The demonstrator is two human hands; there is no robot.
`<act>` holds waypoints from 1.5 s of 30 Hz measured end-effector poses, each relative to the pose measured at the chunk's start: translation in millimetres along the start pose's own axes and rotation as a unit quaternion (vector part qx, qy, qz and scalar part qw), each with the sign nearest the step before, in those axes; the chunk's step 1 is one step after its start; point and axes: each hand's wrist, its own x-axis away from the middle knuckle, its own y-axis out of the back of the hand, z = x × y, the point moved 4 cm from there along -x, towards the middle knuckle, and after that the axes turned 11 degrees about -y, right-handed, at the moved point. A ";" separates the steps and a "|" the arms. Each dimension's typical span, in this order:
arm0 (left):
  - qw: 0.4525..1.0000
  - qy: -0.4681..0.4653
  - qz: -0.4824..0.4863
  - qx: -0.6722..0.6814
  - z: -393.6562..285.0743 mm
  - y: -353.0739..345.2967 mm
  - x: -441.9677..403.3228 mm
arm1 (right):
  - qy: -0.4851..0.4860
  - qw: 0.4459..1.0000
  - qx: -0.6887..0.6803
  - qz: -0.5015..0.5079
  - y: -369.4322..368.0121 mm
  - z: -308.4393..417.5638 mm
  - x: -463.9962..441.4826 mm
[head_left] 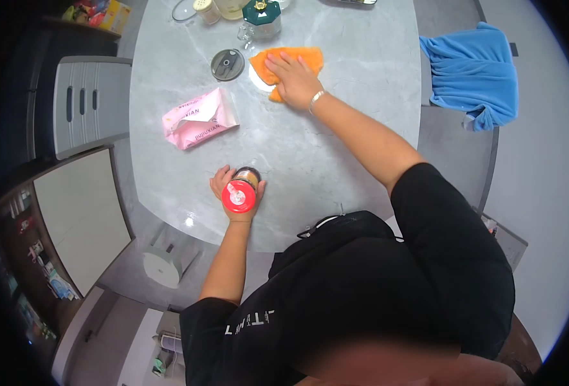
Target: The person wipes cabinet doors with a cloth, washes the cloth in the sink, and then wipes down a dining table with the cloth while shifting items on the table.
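My left hand (220,183) is wrapped around a small dark jar (248,175) with a red lid (238,196), near the front of the grey marbled table (336,174). The lid faces up toward me, and the jar hides part of the palm. Farther out, my right hand (292,78) lies flat on an orange cloth (310,58), its fingers spread and pressing the cloth against the tabletop. A white round patch shows beside the cloth's left edge. Left of it lies a dark round lid (227,65). A pink-and-white tissue pack (199,119) rests between the two hands' areas, to the left.
A glass pot with a green lid (261,13) and a small shaker jar (206,10) stand at the far edge. A blue cloth (474,77) drapes over a chair at right. Left of the table are a grey chair (94,103) and a white stool (162,267).
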 end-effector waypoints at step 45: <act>1.000 0.012 0.024 -0.003 7.1 -3.9 6.3 | 0.005 0.981 0.112 0.156 50.5 -28.0 113.7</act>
